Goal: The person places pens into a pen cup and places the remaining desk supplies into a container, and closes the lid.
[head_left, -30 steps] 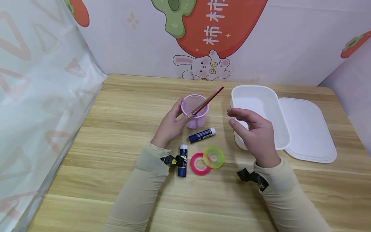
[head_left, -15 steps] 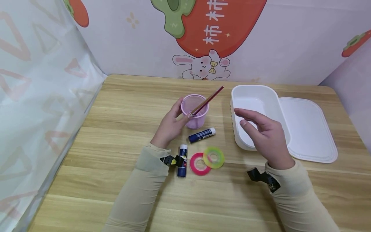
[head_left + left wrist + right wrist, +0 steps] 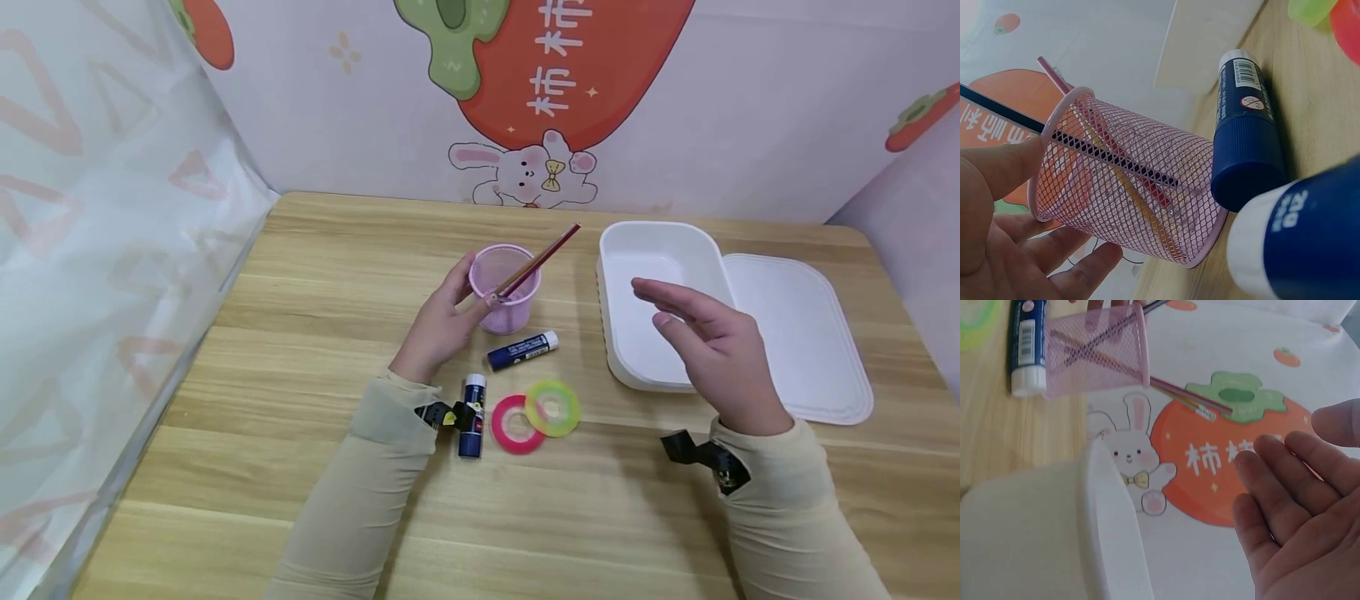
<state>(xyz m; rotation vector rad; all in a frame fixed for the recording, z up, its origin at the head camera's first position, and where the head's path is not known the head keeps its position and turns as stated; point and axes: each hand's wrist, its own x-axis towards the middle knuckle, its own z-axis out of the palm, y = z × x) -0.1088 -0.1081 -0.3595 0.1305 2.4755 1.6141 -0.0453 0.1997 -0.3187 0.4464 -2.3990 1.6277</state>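
A pink mesh pencil cup [image 3: 512, 317] stands on the table, held by my left hand [image 3: 437, 327] with its thumb at the rim and fingers round the far side. Several thin pencils [image 3: 551, 257] lean in the cup; a dark one [image 3: 997, 107] shows beside the thumb in the left wrist view. Over the white plastic box [image 3: 633, 258] hovers my right hand [image 3: 723, 354], fingers extended, thumb apart, palm bare in the right wrist view. One blue glue stick [image 3: 522, 351] lies before the cup. Another glue stick [image 3: 472, 421] lies near the left wrist.
A pink tape roll [image 3: 501, 433] and a yellow-green tape roll [image 3: 572, 408] overlap on the table in front of the glue sticks. The white lid [image 3: 813, 333] lies flat right of the box. A printed backdrop [image 3: 360, 125] rises behind the table's back edge.
My right hand has drifted rightward, from the box's left edge to over its middle and right side. The left hand and the cup have stayed put.
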